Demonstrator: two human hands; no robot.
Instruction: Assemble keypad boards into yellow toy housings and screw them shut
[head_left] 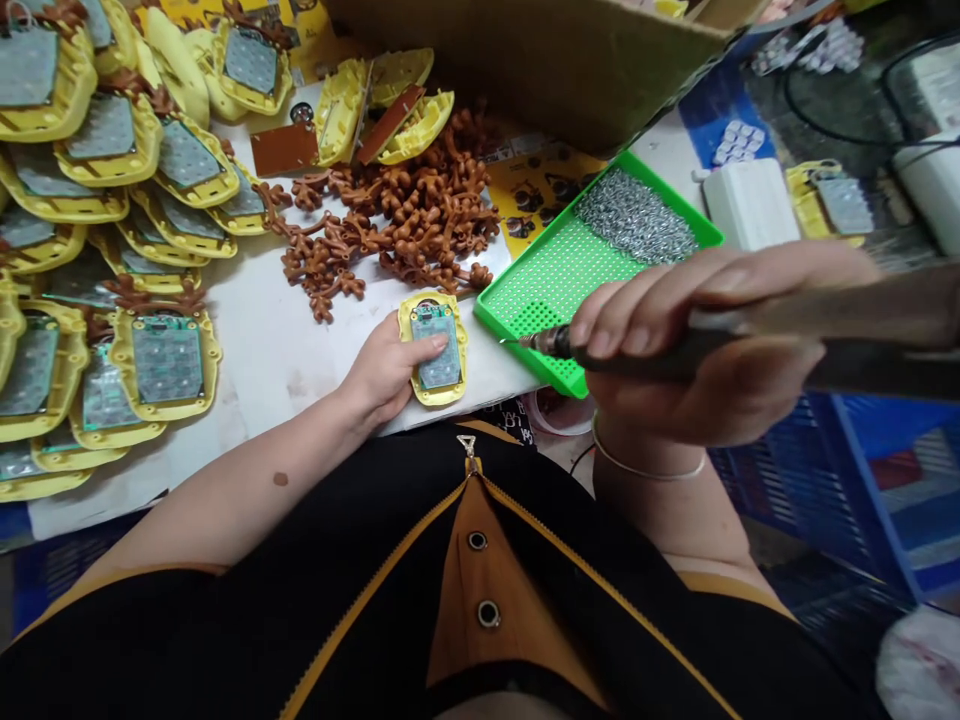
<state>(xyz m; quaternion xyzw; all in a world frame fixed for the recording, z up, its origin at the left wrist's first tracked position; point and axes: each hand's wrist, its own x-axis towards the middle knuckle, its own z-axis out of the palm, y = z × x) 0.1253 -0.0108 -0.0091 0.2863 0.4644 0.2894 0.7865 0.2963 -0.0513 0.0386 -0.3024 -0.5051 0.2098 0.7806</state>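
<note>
My left hand (382,370) grips a yellow plastic toy shell (405,318) by its left side, the thumb pressed on the grey pad over its green circuit board. In my right hand (690,340) is a dark power screwdriver (847,335), fingers wrapped around its body. Its thin bit points left, over the near edge of a green perforated tray (600,275) and apart from the shell. Small silver screws (637,215) lie heaped at the far end of that tray.
Brown antler-shaped pieces (405,200) lie in a pile beyond my left hand. Many similar yellow shells (166,355) are stacked at left. A cardboard box (525,60) stands at the back, a white block (752,203) right of the tray, and a blue crate (817,490) lower right.
</note>
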